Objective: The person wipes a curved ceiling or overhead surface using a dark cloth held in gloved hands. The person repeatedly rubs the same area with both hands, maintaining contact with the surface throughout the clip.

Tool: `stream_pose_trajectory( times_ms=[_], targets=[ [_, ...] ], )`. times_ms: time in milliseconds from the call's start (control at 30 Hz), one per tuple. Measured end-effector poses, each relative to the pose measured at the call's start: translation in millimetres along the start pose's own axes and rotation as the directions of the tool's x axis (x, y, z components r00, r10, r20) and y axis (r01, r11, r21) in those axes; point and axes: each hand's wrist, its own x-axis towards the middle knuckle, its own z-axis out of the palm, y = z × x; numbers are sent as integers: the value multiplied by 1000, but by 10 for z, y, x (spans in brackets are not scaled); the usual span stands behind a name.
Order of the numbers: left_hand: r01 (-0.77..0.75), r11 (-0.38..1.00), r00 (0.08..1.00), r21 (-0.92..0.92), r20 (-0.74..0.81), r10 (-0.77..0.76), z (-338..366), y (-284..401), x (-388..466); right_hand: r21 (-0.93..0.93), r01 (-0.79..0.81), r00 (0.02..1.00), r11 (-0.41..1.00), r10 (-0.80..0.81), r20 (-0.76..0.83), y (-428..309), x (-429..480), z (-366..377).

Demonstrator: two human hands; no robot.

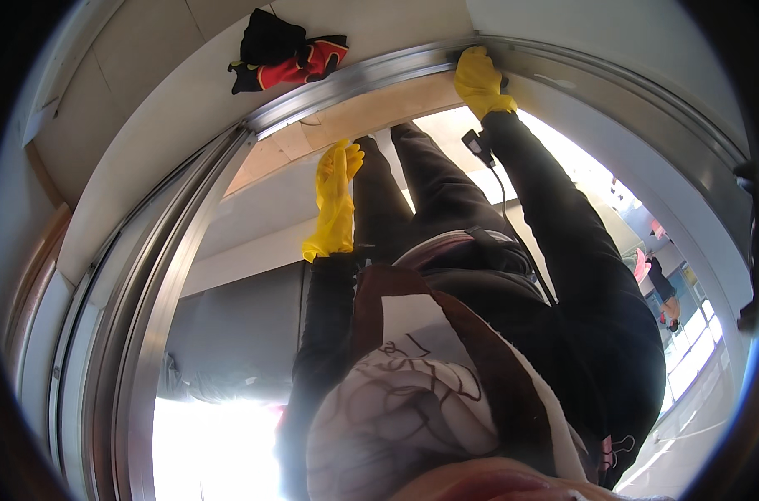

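Note:
My left hand [337, 188], in a yellow rubber glove, hangs beside my dark trouser leg [382, 188]. Its fingers are loosely bent and nothing shows in them. Farther out, my right hand [481, 84], in a matching glove, rests at the metal sliding-frame track [367, 78]. Its fingers are bent over and point away from me. Small dark parts show at both sides of that glove, but what they belong to is hidden. A black and red bundle of fabric [298, 59] lies on the pale ledge [197, 81] beyond the track.
Upright metal frame profiles [160, 269] run down my left side. A small black device [476, 147] with a cable [508, 213] hangs by my right sleeve. A grey panel [235, 325] stands at lower left. Another person [664, 288] appears far off at right.

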Motion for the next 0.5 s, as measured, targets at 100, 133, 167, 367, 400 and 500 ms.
stream_pose_trajectory(
  times_ms=[100, 133, 167, 367, 400, 500],
  targets=[
    [6, 1000, 1000, 17, 24, -6, 31, -4, -89, 36, -80, 997, 996, 81, -4, -48, 18, 158],
    [-7, 999, 999, 41, 36, 6, 41, -2, -126, 62, -124, 992, 990, 124, 8, -90, -1, 171],
    [-5, 998, 999, 67, 34, 3, 52, -1, -156, 63, -193, 980, 979, 188, 71, -141, 5, 162],
    [47, 998, 999, 34, -10, -47, 20, 7, -151, 785, 108, 993, 610, -107, -53, -594, -288, -153],
    [35, 999, 999, 11, 0, -35, 3, 2, -134, 830, 139, 990, 540, -72, -119, -612, -358, -223],
    [37, 999, 999, -16, -14, -37, -10, 6, -113, 837, 71, 982, 543, 111, -155, -456, -442, -405]
  ],
)
